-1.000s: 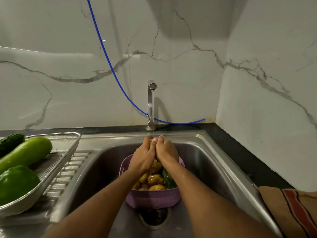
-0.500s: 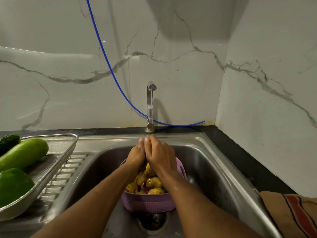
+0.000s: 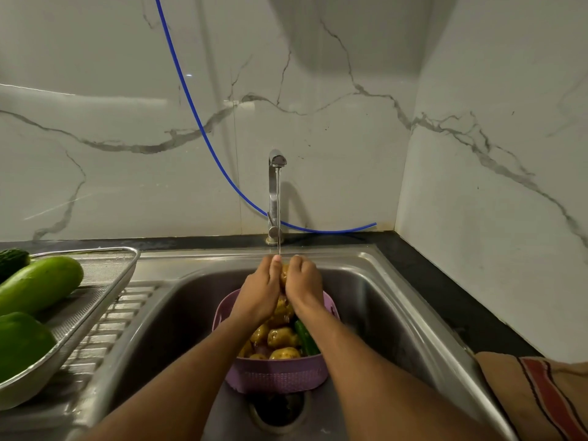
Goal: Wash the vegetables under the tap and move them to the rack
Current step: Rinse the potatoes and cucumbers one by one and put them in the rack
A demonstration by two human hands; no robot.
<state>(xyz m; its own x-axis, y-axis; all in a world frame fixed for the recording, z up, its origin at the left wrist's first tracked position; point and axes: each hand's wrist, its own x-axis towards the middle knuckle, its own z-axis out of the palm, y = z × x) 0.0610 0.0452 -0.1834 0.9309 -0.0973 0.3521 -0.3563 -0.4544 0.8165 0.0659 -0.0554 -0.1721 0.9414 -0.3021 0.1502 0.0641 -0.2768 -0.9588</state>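
Potatoes (image 3: 281,337) fill a purple basket (image 3: 276,375) standing in the steel sink (image 3: 391,316), at about 6 o'clock from the tap (image 3: 276,192). One potato (image 3: 284,275) is raised above the basket, pressed between both hands right under the thin stream of water (image 3: 279,211). The left hand (image 3: 259,294) cups it from the 9 o'clock side and the right hand (image 3: 304,286) from the 3 o'clock side; the fingers of both curl closely round the potato, with the fingertips meeting at the top where the water lands. A dark green vegetable (image 3: 306,337) lies among the potatoes at the basket's 3 o'clock edge, partly hidden by the right forearm. The drain (image 3: 280,412) shows just below the basket at 6 o'clock.

At 9 o'clock from the sink, a metal mesh rack (image 3: 105,281) sits on the ribbed drainboard (image 3: 105,326). It holds a long pale green gourd (image 3: 38,284), a green capsicum (image 3: 22,342) nearer the viewer, and a dark bumpy green vegetable (image 3: 12,261) at the far edge. A blue hose (image 3: 197,122) sweeps down the marble wall (image 3: 318,90) and passes behind the tap. A striped cloth (image 3: 541,389) lies on the dark desk (image 3: 445,297) at about 4 o'clock from the basket.
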